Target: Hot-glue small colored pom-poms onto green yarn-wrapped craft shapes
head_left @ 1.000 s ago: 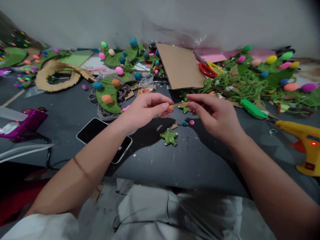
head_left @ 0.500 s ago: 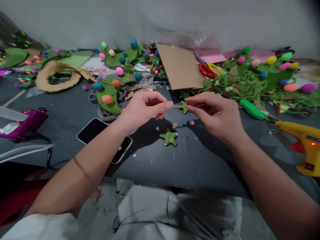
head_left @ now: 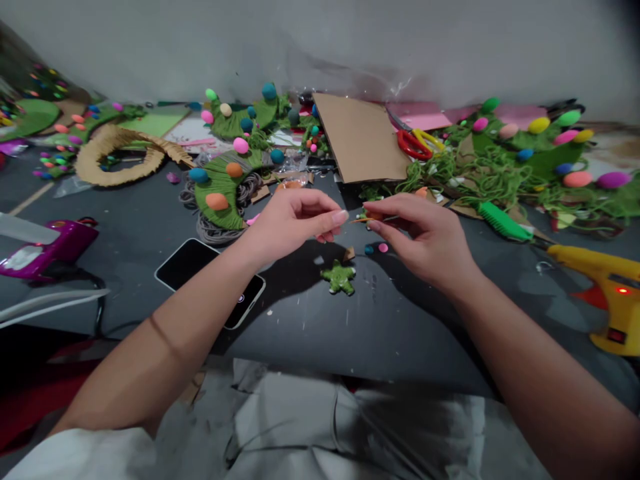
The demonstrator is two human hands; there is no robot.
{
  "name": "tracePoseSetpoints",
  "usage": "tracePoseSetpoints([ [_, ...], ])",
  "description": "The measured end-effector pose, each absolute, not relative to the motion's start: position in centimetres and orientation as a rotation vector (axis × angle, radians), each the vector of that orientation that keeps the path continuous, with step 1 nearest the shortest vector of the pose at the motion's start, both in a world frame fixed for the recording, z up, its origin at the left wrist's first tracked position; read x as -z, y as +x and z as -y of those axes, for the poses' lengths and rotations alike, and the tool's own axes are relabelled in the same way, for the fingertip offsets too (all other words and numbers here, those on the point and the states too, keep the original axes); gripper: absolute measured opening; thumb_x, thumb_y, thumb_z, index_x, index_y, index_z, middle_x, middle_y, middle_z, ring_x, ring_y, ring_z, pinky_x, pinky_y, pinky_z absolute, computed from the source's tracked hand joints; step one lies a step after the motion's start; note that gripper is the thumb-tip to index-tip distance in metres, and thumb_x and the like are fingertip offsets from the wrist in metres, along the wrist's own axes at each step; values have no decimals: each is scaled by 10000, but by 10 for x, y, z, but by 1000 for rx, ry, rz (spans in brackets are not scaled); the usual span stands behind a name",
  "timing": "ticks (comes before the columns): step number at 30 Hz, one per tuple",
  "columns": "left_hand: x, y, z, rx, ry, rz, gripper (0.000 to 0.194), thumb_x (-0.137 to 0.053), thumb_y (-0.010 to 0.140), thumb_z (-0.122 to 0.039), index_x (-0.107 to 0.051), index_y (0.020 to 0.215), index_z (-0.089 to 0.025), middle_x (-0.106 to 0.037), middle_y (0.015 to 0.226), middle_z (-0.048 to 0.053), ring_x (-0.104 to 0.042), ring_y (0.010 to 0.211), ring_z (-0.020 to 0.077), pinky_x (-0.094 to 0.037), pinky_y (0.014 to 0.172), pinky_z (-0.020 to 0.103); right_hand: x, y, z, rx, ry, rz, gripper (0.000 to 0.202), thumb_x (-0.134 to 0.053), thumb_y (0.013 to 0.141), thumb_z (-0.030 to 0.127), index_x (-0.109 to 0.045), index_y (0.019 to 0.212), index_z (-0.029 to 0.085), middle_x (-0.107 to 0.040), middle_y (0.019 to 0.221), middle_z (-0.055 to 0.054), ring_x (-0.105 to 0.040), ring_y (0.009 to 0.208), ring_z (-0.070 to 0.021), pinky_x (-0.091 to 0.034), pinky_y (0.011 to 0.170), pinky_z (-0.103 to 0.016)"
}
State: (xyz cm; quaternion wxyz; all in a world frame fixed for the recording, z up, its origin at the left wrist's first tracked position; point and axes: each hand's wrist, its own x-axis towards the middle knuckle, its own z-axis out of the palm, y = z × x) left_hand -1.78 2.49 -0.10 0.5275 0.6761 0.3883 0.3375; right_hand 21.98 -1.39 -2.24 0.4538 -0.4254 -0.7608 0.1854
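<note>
A thin orange strand (head_left: 359,221) spans the short gap between my two hands above the dark table. My left hand (head_left: 300,220) is closed in a pinch at the strand's left end, where the thumb hides most of the grip. Thumb and forefinger of my right hand (head_left: 425,233) pinch the other end. Below them lies a green yarn-wrapped star (head_left: 339,277) with whitish tips. A small brown scrap (head_left: 349,253), a blue bead (head_left: 369,249) and a pink bead (head_left: 383,247) rest just beyond it. Another green star is partly hidden behind my right fingertips.
A phone (head_left: 187,263) lies under my left forearm. To the right are a yellow glue gun (head_left: 600,273) and a green brush (head_left: 505,222). Behind stand cardboard (head_left: 360,140), scissors (head_left: 415,145), green yarn (head_left: 490,173), a paper-wrapped ring (head_left: 115,173) and a green wrapped crescent (head_left: 220,187).
My right fingertips have come slightly down and left, closer to my left hand. The strand, straight before, now looks a little bent and shorter between the hands.
</note>
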Motion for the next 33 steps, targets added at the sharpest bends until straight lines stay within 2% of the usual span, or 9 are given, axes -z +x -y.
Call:
tracePoseSetpoints([
  [4, 1, -17, -24, -820, 1619, -923, 214, -866, 814, -317, -760, 844, -133, -741, 701, 19, -668, 613, 95, -556, 626, 208, 23, 217, 16, -497, -1075, 1909, 150, -786, 923, 284, -828, 1059, 237, -819, 955, -35, -720, 756, -167, -564, 679, -299],
  [9, 10, -18, -26, -785, 1566, -867, 244, -890, 790, -274, -808, 983, -150, -813, 839, 39, -733, 706, 114, -600, 700, 218, 23, 214, 18, -475, -1038, 1936, 116, -813, 904, 301, -818, 986, 219, -799, 883, -22, -694, 722, -149, -537, 663, -285],
  [13, 12, -19, -27, -763, 1536, -900, 238, -904, 770, -245, -848, 988, -166, -844, 927, 52, -777, 815, 141, -625, 795, 235, 22, 213, 20, -489, -995, 1935, 101, -803, 913, 294, -814, 996, 238, -800, 901, -18, -701, 755, -160, -531, 665, -295],
  [16, 9, -19, -26, -697, 1509, -909, 231, -907, 753, -214, -860, 975, -167, -849, 949, 60, -796, 869, 172, -637, 864, 274, 21, 211, 21, -548, -946, 1925, 118, -802, 913, 278, -815, 1029, 263, -806, 956, -15, -722, 825, -174, -555, 739, -316],
  [21, 8, -16, -24, -637, 1452, -842, 280, -909, 731, -167, -858, 1006, -162, -850, 933, 61, -804, 861, 180, -644, 874, 287, 24, 208, 21, -642, -902, 1892, 151, -803, 909, 246, -819, 1056, 278, -802, 972, -10, -728, 855, -173, -572, 773, -321],
  [24, 10, -17, -25, -639, 1419, -775, 280, -917, 729, -165, -851, 1001, -151, -849, 958, 68, -805, 872, 173, -640, 858, 260, 26, 208, 20, -588, -873, 1918, 142, -811, 903, 241, -827, 1043, 255, -799, 944, -23, -726, 843, -170, -572, 779, -316],
  [29, 10, -20, -25, -676, 1250, -727, 370, -927, 669, -67, -829, 1010, -172, -846, 925, 33, -807, 846, 145, -643, 824, 230, 27, 210, 18, -468, -867, 2007, 164, -779, 929, 232, -830, 1085, 232, -775, 951, -45, -721, 808, -164, -566, 738, -304],
  [33, 6, -19, -23, -661, 1227, -769, 360, -939, 679, -110, -826, 1016, -162, -846, 934, 45, -805, 849, 152, -648, 845, 257, 27, 212, 17, -326, -846, 2099, 171, -740, 962, 258, -822, 1104, 211, -757, 958, -67, -714, 817, -167, -561, 731, -297],
])
